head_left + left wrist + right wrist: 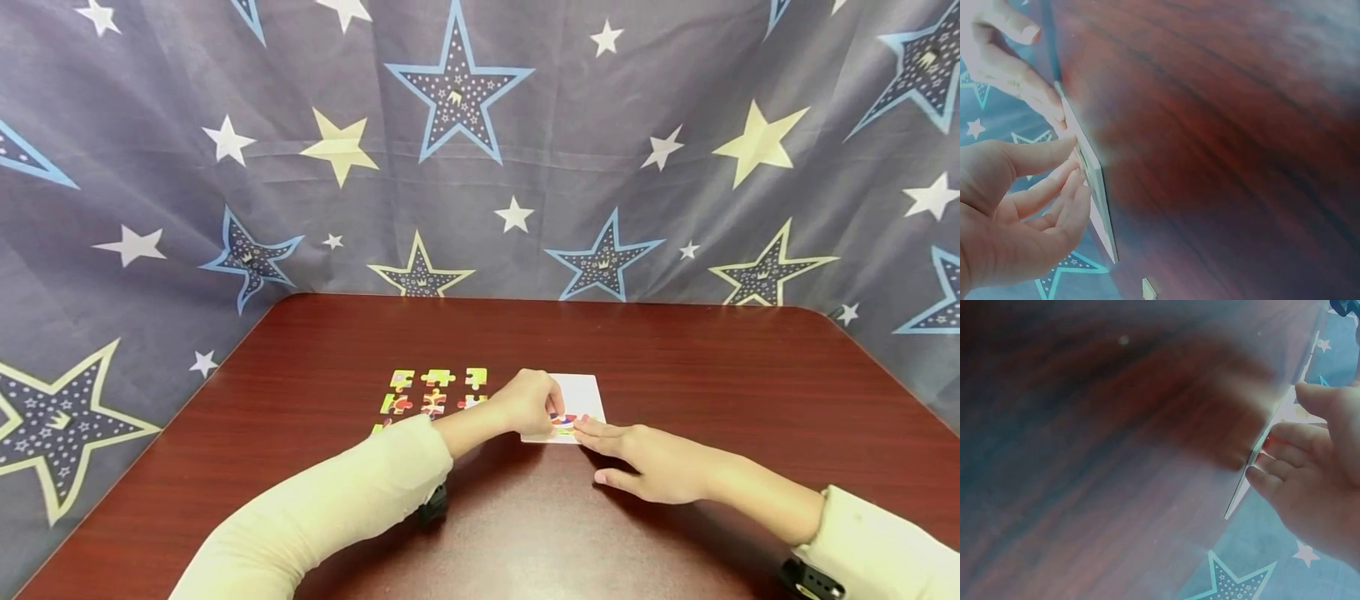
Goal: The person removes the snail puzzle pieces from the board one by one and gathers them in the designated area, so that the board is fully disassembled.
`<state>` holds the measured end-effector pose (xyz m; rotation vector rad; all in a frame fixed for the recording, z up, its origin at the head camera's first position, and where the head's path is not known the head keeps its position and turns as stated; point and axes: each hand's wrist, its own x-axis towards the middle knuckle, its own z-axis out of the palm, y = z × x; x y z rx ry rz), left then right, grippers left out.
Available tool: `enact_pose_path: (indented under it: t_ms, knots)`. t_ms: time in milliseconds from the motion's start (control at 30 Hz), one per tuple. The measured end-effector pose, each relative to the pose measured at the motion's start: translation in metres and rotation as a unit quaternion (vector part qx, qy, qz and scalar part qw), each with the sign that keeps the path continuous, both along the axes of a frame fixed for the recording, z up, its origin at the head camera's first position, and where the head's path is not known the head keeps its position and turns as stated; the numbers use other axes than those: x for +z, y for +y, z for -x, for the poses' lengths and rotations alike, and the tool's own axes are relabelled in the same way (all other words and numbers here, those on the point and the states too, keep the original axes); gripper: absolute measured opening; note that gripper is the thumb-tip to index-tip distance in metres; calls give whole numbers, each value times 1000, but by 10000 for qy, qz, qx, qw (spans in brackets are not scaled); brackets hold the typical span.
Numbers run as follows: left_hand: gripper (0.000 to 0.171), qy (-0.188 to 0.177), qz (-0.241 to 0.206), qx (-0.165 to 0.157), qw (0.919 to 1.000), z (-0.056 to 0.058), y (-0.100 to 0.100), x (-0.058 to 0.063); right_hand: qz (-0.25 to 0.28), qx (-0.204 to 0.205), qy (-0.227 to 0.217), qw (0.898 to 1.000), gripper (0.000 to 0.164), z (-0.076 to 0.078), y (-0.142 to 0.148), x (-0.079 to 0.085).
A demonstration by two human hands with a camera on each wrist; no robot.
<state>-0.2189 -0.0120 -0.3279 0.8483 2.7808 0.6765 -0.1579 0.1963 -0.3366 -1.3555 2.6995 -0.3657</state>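
Note:
A white puzzle board [581, 390] lies on the table with colourful jigsaw pieces [564, 420] near its front edge. My left hand [531, 402] reaches over the board's left part, and its thumb and curled fingers pinch a puzzle piece there, mostly covered by the fingers. In the left wrist view, the left hand [1029, 206] has its thumb and fingertips close together at the board's face. From the right, my right hand [660, 462] rests straight fingertips on the pieces at the board's front right; its thumb stands apart.
Left of the board, several loose jigsaw pieces [437, 377] lie in rows on the dark red wooden table [675, 350]; the left forearm hides part of them. A star-patterned curtain [480, 192] hangs behind the table's far edge.

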Motion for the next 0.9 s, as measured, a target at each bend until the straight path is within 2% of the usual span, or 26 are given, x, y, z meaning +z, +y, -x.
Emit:
enact_pose_path:
  t_ms: [233, 333, 433, 533, 700, 767, 900]
  knots:
    - [20, -404, -57, 95, 9991, 3, 1, 3, 14, -71, 11, 10000, 50, -2, 0, -3]
    - [21, -662, -232, 211, 9973, 4, 1, 2, 51, -14, 76, 10000, 50, -2, 0, -2]
    - [22, -1045, -577, 445, 9919, 6, -1, 1, 82, 16, 95, 9999, 50, -1, 1, -1]
    - [18, -1570, -995, 808, 9792, 8, -3, -1, 79, 39, 82, 9999, 50, -2, 1, -1]
    - [15, -2516, -1811, 1368, 9408, 10, -5, -5, 43, 14, 34, 10000, 50, -2, 0, -1]
    - [16, -2706, -2019, 1514, 9290, 10, -5, -6, 34, 3, 42, 10000, 50, -2, 0, -1]
    - [16, -2907, -2217, 1682, 9155, 12, -5, -7, -31, -115, -18, 9999, 51, -2, -1, -1]
